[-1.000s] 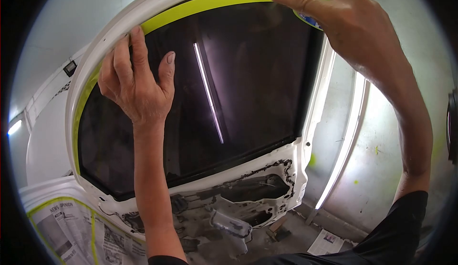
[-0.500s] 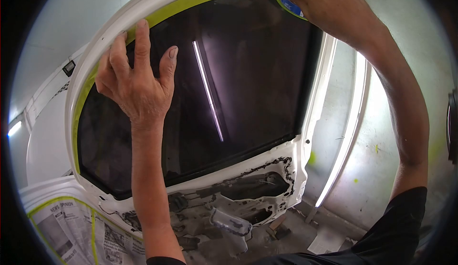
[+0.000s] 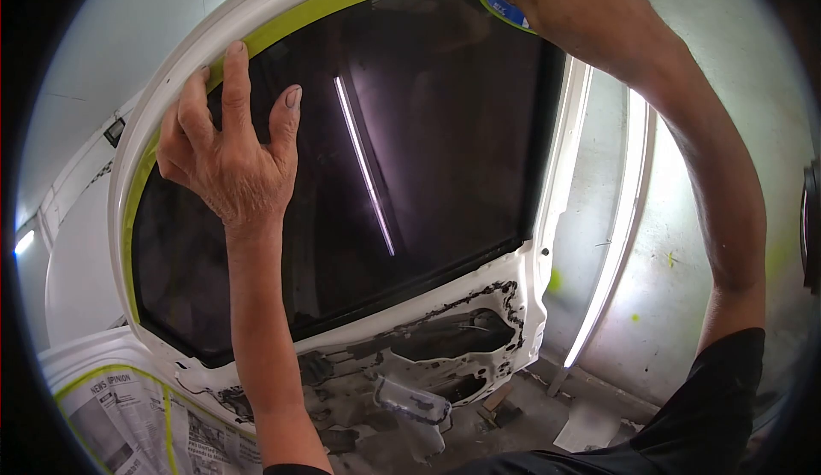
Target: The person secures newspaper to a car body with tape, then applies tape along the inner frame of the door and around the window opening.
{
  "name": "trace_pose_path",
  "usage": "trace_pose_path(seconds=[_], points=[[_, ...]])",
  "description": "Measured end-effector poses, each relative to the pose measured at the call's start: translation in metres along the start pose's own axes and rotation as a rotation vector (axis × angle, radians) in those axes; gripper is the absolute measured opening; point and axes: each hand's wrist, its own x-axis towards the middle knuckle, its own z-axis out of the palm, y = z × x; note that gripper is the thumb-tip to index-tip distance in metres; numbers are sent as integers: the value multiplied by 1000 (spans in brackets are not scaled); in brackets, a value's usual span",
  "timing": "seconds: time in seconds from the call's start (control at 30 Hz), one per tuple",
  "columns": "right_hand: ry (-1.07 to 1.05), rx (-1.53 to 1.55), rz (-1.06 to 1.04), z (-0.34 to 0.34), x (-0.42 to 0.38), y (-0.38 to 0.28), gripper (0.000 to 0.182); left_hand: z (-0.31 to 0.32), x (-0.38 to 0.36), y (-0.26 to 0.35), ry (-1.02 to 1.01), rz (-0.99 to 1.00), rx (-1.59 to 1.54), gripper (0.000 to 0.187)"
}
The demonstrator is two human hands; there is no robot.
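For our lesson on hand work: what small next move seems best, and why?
Probably press the left hand along the yellow-green tape toward the right hand: its fingers rest at the tape, the right hand holds the roll farther along, and no finger covers the stretch between.

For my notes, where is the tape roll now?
In the head view, the tape roll is at the upper right of the window, partly behind the right hand.
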Motion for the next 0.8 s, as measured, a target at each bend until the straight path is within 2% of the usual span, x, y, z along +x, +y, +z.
trace_pose_path(seconds=[0.27,0.33,0.47,0.6,0.7,0.8], points=[[34,8,-13,-6,-1,-7,31,1,-1,0,0,0,-13,62],[15,-18,-19,-1,7,-3,31,2,0,0,21,5,-19,61],[-61,69,8,-31,-4,-20,31,6,6,4,62,23,-28,59],[-106,115,39,-31,-3,-19,31,9,22,28,98,53,-11,58],[-234,197,131,-42,4,-20,32,9,33,57,101,47,-55,59],[-227,198,146,-40,4,-20,34,10,46,85,114,69,-77,61]])
